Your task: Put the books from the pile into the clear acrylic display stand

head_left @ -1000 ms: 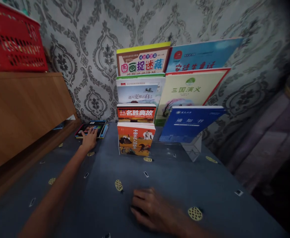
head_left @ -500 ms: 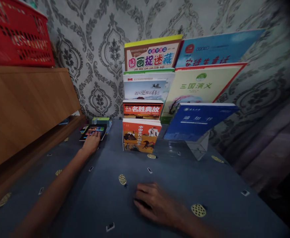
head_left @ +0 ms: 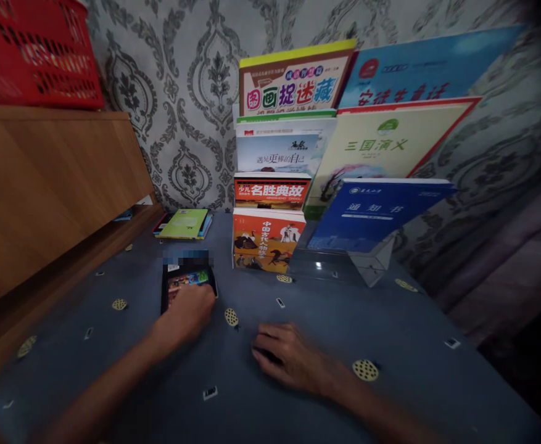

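Note:
My left hand (head_left: 189, 310) is closed on the right edge of a dark book (head_left: 174, 280) with a colourful picture on its cover. That book is just in front of a small stack of books (head_left: 185, 224), whose top one is yellow-green. Resting on the dark blue tablecloth, my right hand (head_left: 284, 356) has its fingers loosely curled and a gap between thumb and fingers, with nothing seen in it. Beyond both hands, a clear tiered stand (head_left: 371, 269) bears upright books, among them an orange book (head_left: 268, 243) and a blue book (head_left: 376, 216).
On the left, a wooden cabinet (head_left: 52, 185) borders the table and carries a red plastic basket (head_left: 39, 61). Patterned wallpaper (head_left: 196, 111) covers the wall behind. A pale curtain-like cloth (head_left: 496, 271) hangs in shadow at the right.
My left hand has drawn the dark book off the small stack and toward me, uncovering the yellow-green book. My right hand stays in about the same place. The view has shifted slightly.

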